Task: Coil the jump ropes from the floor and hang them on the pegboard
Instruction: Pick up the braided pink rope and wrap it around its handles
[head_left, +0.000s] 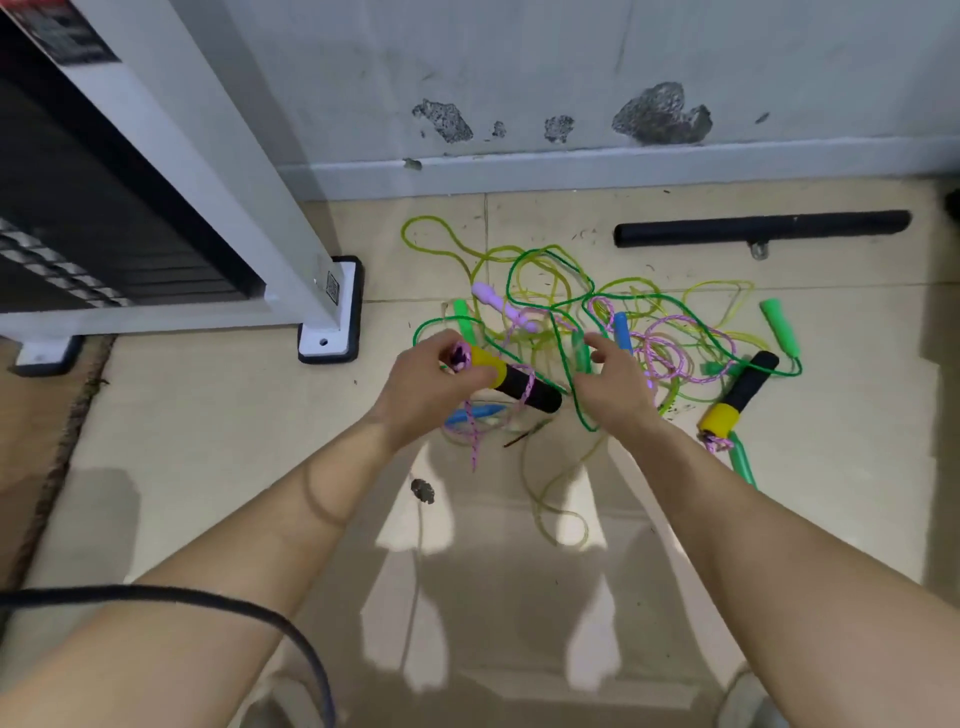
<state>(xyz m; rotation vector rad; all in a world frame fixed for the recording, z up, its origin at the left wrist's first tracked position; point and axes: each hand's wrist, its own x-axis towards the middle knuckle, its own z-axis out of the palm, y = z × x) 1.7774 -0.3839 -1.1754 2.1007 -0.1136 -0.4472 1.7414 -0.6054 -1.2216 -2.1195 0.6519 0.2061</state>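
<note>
Several tangled jump ropes (597, 306) lie on the tiled floor by the wall: green, yellow-green and pink braided cords with green, blue, lilac and yellow-black handles. My left hand (431, 384) grips a yellow-and-black handle (514, 376) at its yellow end, lifted a little above the floor, with pink braided rope (475, 441) hanging from it. My right hand (613, 379) hovers beside it over the tangle, fingers loosely spread, holding nothing. The matching yellow-black handle (737, 397) lies on the floor to the right. No pegboard is in view.
A white metal frame leg with a black-edged foot (330, 322) stands left of the pile. A black foam bar (758, 228) lies near the wall at the right. A dark cable (208, 603) crosses the lower left.
</note>
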